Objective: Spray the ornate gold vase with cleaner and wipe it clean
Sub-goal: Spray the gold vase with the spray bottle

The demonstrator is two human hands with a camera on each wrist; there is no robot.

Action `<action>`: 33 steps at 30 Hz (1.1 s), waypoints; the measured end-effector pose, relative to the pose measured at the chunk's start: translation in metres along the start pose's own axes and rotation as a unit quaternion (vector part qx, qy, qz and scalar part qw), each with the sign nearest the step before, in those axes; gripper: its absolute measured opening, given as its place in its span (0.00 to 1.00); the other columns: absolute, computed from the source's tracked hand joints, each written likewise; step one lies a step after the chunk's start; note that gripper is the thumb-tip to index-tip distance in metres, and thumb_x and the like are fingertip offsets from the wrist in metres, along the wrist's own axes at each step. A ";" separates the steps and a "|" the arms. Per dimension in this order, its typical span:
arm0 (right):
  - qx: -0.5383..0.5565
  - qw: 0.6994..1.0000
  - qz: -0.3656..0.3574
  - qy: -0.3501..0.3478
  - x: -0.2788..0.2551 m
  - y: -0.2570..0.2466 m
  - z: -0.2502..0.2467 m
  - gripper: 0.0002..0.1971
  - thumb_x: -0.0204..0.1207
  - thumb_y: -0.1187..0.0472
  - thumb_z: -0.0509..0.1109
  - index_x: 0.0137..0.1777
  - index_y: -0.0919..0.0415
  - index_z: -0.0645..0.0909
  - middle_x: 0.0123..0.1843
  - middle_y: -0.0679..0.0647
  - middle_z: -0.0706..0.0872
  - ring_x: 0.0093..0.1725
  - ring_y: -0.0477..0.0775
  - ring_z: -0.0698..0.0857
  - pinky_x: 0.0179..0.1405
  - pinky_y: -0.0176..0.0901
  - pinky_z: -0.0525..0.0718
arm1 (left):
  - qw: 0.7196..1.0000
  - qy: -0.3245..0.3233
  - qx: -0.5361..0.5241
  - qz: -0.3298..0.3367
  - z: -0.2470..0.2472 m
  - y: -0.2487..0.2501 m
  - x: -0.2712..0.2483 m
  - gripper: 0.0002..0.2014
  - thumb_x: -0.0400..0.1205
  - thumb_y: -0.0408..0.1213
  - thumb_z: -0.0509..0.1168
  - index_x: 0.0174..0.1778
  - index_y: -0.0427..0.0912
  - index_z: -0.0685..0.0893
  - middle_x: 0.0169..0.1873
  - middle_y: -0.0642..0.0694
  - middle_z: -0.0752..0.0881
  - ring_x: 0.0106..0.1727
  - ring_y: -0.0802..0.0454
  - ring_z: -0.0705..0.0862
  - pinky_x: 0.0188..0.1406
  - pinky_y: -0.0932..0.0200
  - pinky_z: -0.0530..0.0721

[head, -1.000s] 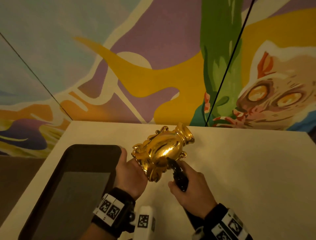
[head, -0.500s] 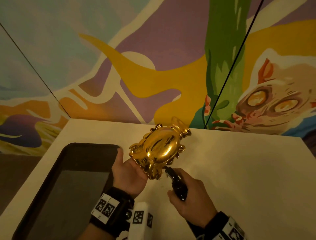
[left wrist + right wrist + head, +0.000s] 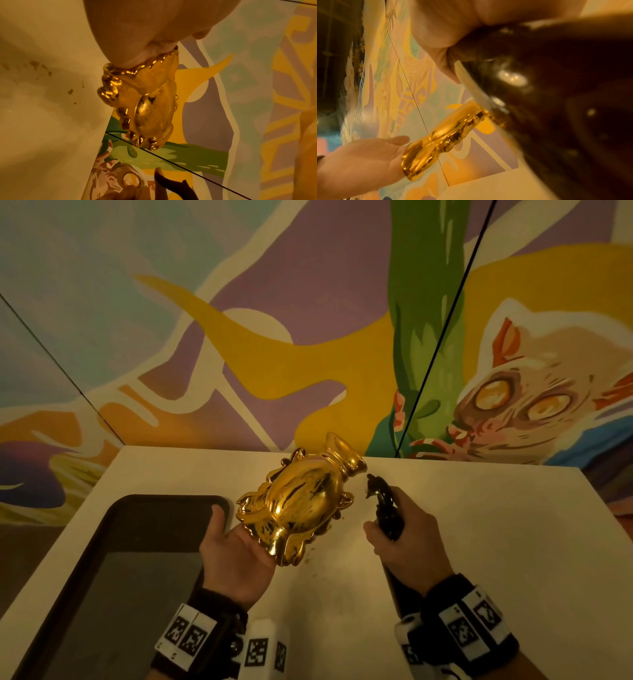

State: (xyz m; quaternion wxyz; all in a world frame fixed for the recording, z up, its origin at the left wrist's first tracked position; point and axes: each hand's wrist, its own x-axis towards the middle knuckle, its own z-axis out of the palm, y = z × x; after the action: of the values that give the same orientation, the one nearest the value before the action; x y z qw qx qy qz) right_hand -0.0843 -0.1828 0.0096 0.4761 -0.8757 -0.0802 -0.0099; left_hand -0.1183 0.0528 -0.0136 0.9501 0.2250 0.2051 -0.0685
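The ornate gold vase (image 3: 301, 501) is held tilted in the air over the white table (image 3: 479, 542), neck pointing up and away toward the wall. My left hand (image 3: 236, 553) grips it by the foot, thumb stretched out to the left. The left wrist view shows the vase (image 3: 150, 108) from its foot end, with dark smudges on the body. To the right of the vase's neck, my right hand (image 3: 400, 542) grips a black spray bottle (image 3: 385, 508) whose nozzle points toward the vase from a short gap away. In the right wrist view the bottle (image 3: 556, 108) fills the right side and the vase (image 3: 440, 142) lies beyond it.
A dark rectangular tray (image 3: 137, 542) lies on the table's left part, just left of my left hand. Small brown specks (image 3: 308, 558) dot the table under the vase. A painted mural wall (image 3: 308, 337) rises right behind the table's far edge.
My right hand has carried the spray bottle from under the vase's body to the right and forward, beside its neck. The left hand has turned the vase a little and kept its grip.
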 end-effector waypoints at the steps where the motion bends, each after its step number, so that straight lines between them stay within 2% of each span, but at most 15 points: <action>1: 0.000 1.000 -0.003 0.002 0.001 0.000 -0.001 0.17 0.71 0.57 0.75 0.58 0.45 0.77 0.36 0.43 0.84 0.35 0.42 0.86 0.40 0.28 0.81 | 1.000 -0.002 0.002 0.003 0.000 0.000 -0.001 0.41 0.80 0.67 0.47 0.61 0.34 0.88 0.65 0.32 0.84 0.65 0.34 0.84 0.56 0.38 0.87; 4: 0.002 1.000 -0.005 0.005 0.003 0.001 -0.002 0.17 0.71 0.56 0.75 0.58 0.45 0.76 0.36 0.44 0.86 0.34 0.43 0.86 0.41 0.32 0.84 | 1.000 -0.014 0.012 0.011 0.005 0.000 -0.004 0.39 0.76 0.66 0.52 0.58 0.34 0.89 0.63 0.32 0.86 0.64 0.35 0.85 0.53 0.41 0.88; 7: 0.003 1.000 -0.005 0.003 0.003 0.001 -0.002 0.18 0.71 0.56 0.75 0.59 0.43 0.76 0.36 0.43 0.85 0.35 0.43 0.86 0.42 0.33 0.84 | 0.999 -0.009 0.026 0.019 0.006 0.001 -0.004 0.38 0.73 0.64 0.56 0.61 0.33 0.87 0.66 0.32 0.84 0.66 0.35 0.83 0.59 0.39 0.85; 11: 0.009 1.000 -0.017 -0.003 0.003 -0.004 -0.001 0.18 0.71 0.57 0.75 0.60 0.45 0.77 0.35 0.43 0.85 0.36 0.43 0.86 0.40 0.30 0.83 | 0.997 -0.001 0.062 0.036 0.008 -0.001 -0.005 0.37 0.77 0.66 0.53 0.57 0.35 0.90 0.61 0.33 0.86 0.64 0.35 0.84 0.72 0.40 0.75; 13: 0.002 0.999 -0.025 -0.033 0.001 -0.011 0.007 0.19 0.71 0.55 0.75 0.60 0.41 0.76 0.39 0.41 0.86 0.42 0.41 0.86 0.44 0.30 0.83 | 0.994 0.005 0.097 0.045 0.010 -0.003 -0.004 0.38 0.80 0.66 0.48 0.50 0.36 0.91 0.53 0.34 0.89 0.58 0.37 0.86 0.67 0.42 0.75; 14: -0.005 0.998 -0.028 -0.053 0.000 -0.015 0.016 0.19 0.71 0.52 0.74 0.60 0.40 0.75 0.41 0.41 0.87 0.45 0.43 0.86 0.47 0.35 0.84 | 0.992 0.007 0.117 0.049 0.011 -0.003 -0.004 0.38 0.81 0.66 0.47 0.49 0.35 0.90 0.50 0.33 0.89 0.57 0.37 0.86 0.64 0.43 0.76; 16: -0.009 0.997 -0.027 -0.078 -0.003 -0.019 0.033 0.21 0.68 0.44 0.70 0.62 0.38 0.73 0.46 0.40 0.87 0.52 0.48 0.85 0.53 0.50 0.86 | 0.988 0.010 0.145 0.045 0.016 -0.007 -0.003 0.39 0.82 0.66 0.45 0.54 0.33 0.87 0.54 0.32 0.89 0.61 0.36 0.85 0.65 0.42 0.74; 18: -0.013 0.996 -0.025 -0.087 -0.005 -0.022 0.047 0.24 0.67 0.40 0.67 0.64 0.38 0.72 0.50 0.39 0.86 0.56 0.51 0.83 0.55 0.55 0.86 | 0.985 0.016 0.166 0.039 0.018 -0.010 -0.003 0.38 0.83 0.66 0.43 0.62 0.37 0.84 0.60 0.34 0.88 0.63 0.39 0.85 0.66 0.42 0.74; 21: -0.022 0.995 -0.017 -0.094 -0.005 -0.023 0.058 0.25 0.66 0.39 0.66 0.64 0.38 0.71 0.52 0.40 0.85 0.57 0.51 0.83 0.56 0.53 0.86 | 0.985 0.018 0.169 0.034 0.015 -0.011 -0.005 0.39 0.83 0.67 0.41 0.67 0.39 0.81 0.63 0.36 0.87 0.63 0.42 0.86 0.62 0.43 0.75; 25: -0.028 0.995 -0.003 -0.096 -0.005 -0.024 0.058 0.25 0.66 0.38 0.65 0.65 0.36 0.70 0.53 0.39 0.85 0.58 0.50 0.83 0.57 0.54 0.85 | 0.987 0.013 0.157 0.029 0.012 -0.009 -0.005 0.40 0.83 0.67 0.40 0.68 0.38 0.81 0.64 0.35 0.86 0.64 0.41 0.85 0.61 0.42 0.76; 29: -0.033 0.988 -0.042 -0.142 -0.019 -0.036 0.065 0.22 0.68 0.41 0.67 0.63 0.35 0.68 0.51 0.34 0.83 0.56 0.47 0.82 0.57 0.46 0.85 | 0.990 0.005 0.136 0.034 0.012 -0.008 -0.005 0.40 0.83 0.67 0.42 0.62 0.38 0.86 0.60 0.36 0.88 0.61 0.41 0.87 0.63 0.42 0.75; 31: -0.031 0.986 -0.043 -0.157 -0.026 -0.035 0.065 0.22 0.71 0.45 0.69 0.63 0.34 0.68 0.47 0.29 0.81 0.55 0.44 0.81 0.57 0.41 0.83 | 0.989 0.009 0.140 0.037 0.010 -0.007 -0.003 0.40 0.83 0.67 0.42 0.57 0.37 0.87 0.54 0.36 0.90 0.55 0.42 0.90 0.58 0.44 0.78; 33: -0.041 0.985 -0.032 -0.167 -0.031 -0.028 0.061 0.21 0.72 0.47 0.70 0.62 0.34 0.68 0.46 0.33 0.82 0.51 0.43 0.80 0.56 0.42 0.83 | 0.988 0.018 0.144 0.044 0.006 -0.005 -0.001 0.40 0.83 0.67 0.42 0.54 0.35 0.86 0.49 0.37 0.91 0.52 0.43 0.90 0.53 0.46 0.80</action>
State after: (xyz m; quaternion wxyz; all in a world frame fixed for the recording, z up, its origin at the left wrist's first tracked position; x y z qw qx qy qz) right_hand -0.1230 -0.1214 -0.0034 0.4189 -0.8809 -0.1862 0.1182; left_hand -0.1181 0.0453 -0.0104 0.9061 0.3693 0.2002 -0.0509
